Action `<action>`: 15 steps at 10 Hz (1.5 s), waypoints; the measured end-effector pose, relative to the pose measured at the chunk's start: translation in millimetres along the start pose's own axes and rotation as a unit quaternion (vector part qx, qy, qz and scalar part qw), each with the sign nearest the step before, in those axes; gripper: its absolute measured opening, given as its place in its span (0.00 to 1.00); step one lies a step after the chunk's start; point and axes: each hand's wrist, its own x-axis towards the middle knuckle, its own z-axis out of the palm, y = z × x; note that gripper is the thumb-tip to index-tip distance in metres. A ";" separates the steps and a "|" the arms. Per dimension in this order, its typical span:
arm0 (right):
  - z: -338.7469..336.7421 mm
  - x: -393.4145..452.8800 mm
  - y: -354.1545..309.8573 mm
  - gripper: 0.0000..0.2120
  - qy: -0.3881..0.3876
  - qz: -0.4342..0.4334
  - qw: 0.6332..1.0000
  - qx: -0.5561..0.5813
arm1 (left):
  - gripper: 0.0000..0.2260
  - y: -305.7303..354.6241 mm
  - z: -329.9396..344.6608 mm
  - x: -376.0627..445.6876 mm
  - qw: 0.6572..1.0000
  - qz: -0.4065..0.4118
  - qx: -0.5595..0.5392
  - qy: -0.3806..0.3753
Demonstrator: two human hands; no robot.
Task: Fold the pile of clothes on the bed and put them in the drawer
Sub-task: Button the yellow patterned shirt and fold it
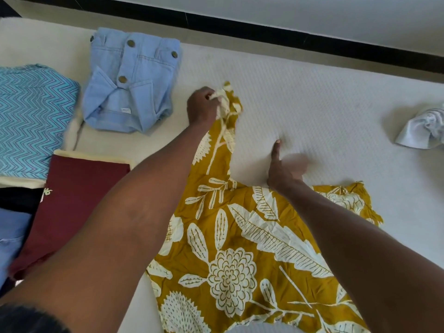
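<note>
A mustard-yellow garment (240, 248) with a cream leaf and flower print lies spread on the white bed (312, 97). My left hand (203, 105) grips its far shoulder strap, bunched between my fingers. Hovering over the bare mattress inside the garment's neckline is my right hand (284, 168), thumb pointing away from me; its fingers are blurred. Folded clothes lie to the left: a light blue denim piece (129, 80), a blue zigzag-patterned piece (31, 116) and a maroon piece (72, 203).
A crumpled white cloth (422, 131) lies at the right edge of the bed. More dark and pale blue clothes (12, 227) sit at the near left. A black band (264, 32) runs beyond the bed's far edge.
</note>
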 end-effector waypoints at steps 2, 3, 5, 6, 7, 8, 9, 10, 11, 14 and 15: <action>46.1 39.9 15.1 0.50 -0.055 0.005 0.998 0.006 | 0.23 -14.7 -10.4 -7.0 0.990 -0.020 0.078 0.116; 20.7 24.2 8.8 0.57 -0.059 -0.002 0.997 -0.047 | 0.21 -25.1 -0.1 -69.7 0.966 0.143 0.149 0.157; -0.9 19.1 32.2 0.48 -0.054 -0.085 0.995 0.012 | 0.11 -70.6 39.5 -245.5 0.940 0.246 0.230 0.046; -5.8 0.1 85.8 0.28 0.045 -0.138 0.989 0.015 | 0.20 -94.9 49.8 -283.3 0.928 0.207 0.309 -0.015; 4.1 -23.8 161.2 0.21 0.089 -0.161 0.980 -0.083 | 0.27 -103.2 55.7 -289.8 0.907 0.189 0.374 -0.045; 5.8 -36.2 214.2 0.19 0.161 -0.092 0.977 -0.103 | 0.28 -95.7 57.9 -295.4 0.909 0.172 0.379 -0.033; 5.5 -61.5 209.8 0.25 0.233 0.054 0.971 -0.004 | 0.27 -90.3 56.3 -318.5 0.915 0.199 0.350 -0.009; 43.5 -102.2 192.7 0.26 0.181 -0.133 0.974 0.008 | 0.26 -95.5 57.4 -373.6 0.911 0.261 0.318 -0.035; 91.6 -161.6 207.8 0.29 0.022 -0.273 0.956 -0.106 | 0.27 -116.5 59.6 -443.8 0.899 0.281 0.326 -0.083; 188.1 -285.2 284.4 0.33 0.024 -0.276 0.958 -0.075 | 0.25 -187.6 33.7 -553.2 0.889 0.243 0.387 -0.027; 202.5 -302.2 306.4 0.31 0.090 -0.166 0.981 -0.036 | 0.24 -192.4 19.2 -556.0 0.886 0.222 0.406 -0.006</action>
